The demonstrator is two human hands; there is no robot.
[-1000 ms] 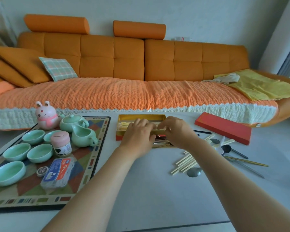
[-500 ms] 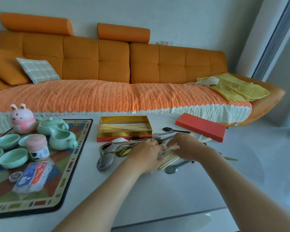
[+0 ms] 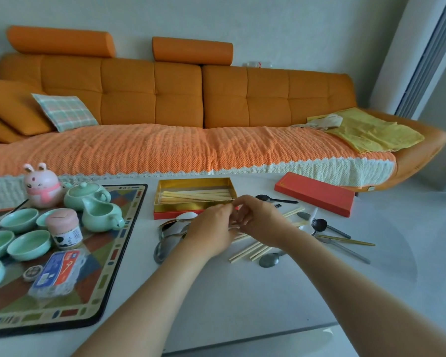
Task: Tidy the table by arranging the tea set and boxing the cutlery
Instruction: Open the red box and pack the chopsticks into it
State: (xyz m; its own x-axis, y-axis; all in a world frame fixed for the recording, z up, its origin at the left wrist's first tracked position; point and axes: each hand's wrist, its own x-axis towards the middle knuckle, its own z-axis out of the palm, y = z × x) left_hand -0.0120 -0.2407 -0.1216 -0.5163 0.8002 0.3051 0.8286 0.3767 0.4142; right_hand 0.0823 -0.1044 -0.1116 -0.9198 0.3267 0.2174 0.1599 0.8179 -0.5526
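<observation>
Before the box (image 3: 193, 185), left hand (image 3: 211, 229) and right hand (image 3: 262, 224) have risen off the chopsticks (image 3: 245, 252), fingers curled. Any hold is hidden; more boxing seems due.

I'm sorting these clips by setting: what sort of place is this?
Most likely a home living room: a long orange sofa with a plaid cushion stands behind a white table, which bears a green tea set on a patterned mat.

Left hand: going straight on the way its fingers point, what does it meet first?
Probably the right hand, whose fingers nearly touch the left hand; beyond lies the open box. Depth unclear.
</observation>
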